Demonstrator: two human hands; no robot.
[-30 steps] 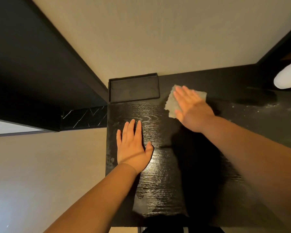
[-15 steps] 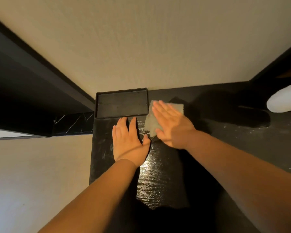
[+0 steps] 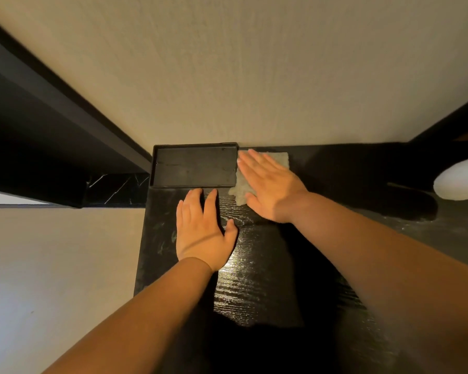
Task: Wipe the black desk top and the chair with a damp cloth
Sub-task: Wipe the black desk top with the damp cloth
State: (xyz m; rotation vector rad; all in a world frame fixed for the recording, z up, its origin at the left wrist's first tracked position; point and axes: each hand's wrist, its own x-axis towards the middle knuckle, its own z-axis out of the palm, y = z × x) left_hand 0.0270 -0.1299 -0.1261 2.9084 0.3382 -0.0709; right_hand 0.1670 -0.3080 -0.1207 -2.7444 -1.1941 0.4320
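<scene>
The black wood-grain desk top [image 3: 257, 287] runs from the wall toward me, with a wet sheen down its middle. A pale grey-green cloth [image 3: 280, 159] lies flat on it at the far edge against the wall. My right hand [image 3: 270, 187] presses flat on the cloth with fingers spread, its fingertips close to the tray's right rim. My left hand [image 3: 203, 230] rests flat on the bare desk just in front of the tray and holds nothing. No chair shows in this view.
A shallow black rectangular tray [image 3: 157, 168] sits in the desk's far left corner against the beige wall. A white rounded object [image 3: 459, 180] stands at the right edge. A dark shelf [image 3: 52, 125] with a marbled black edge juts out left of the desk.
My right hand has slid the cloth left and toward the wall, up beside the tray. My left hand has moved forward to just in front of the tray.
</scene>
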